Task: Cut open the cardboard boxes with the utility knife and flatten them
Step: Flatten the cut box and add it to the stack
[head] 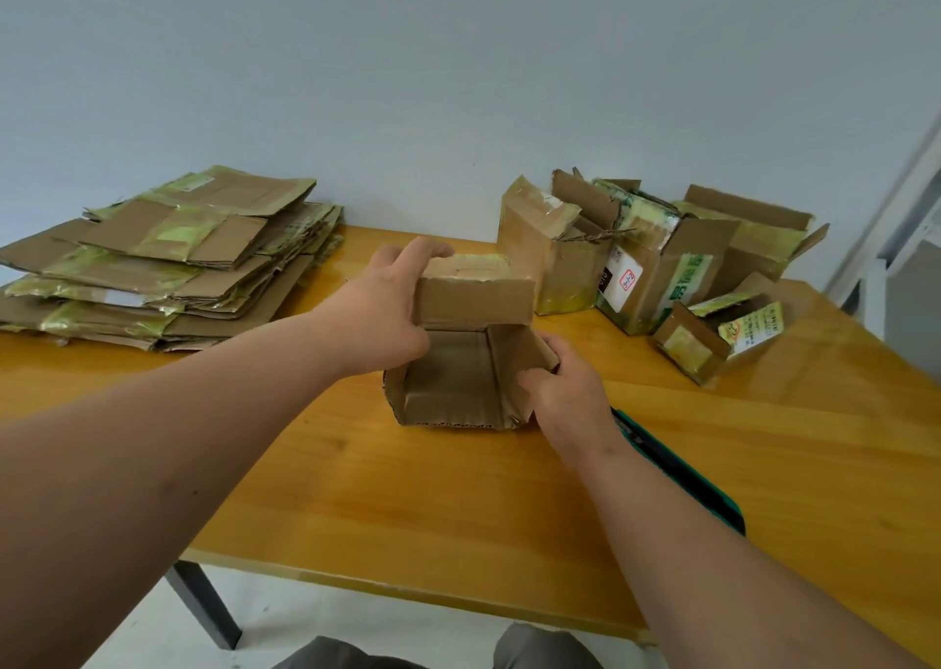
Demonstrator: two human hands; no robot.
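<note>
Box: small cardboard box [458, 373], open toward the camera, standing at the centre of the tabletop [407, 505], between the two hands.
Left hand: left hand [387, 312] at 10 o'clock of the box; fingers curled over the upper flap, thumb under it, gripping the flap's left end.
Right hand: right hand [565, 393] at 4 o'clock of the box; fingers wrapped round the right side wall, thumb on the inner face, holding it.
Knife: green and black utility knife [682, 475] lying flat on the tabletop at 5 o'clock of the box, partly hidden beneath the right forearm; neither hand touches it.
Flat stack: pile of flattened boxes [168, 261] at 10 o'clock, well apart from the box, against the wall.
Uncut boxes: group of taped boxes [652, 256] at 2 o'clock, near the box; several flaps stand open.
</note>
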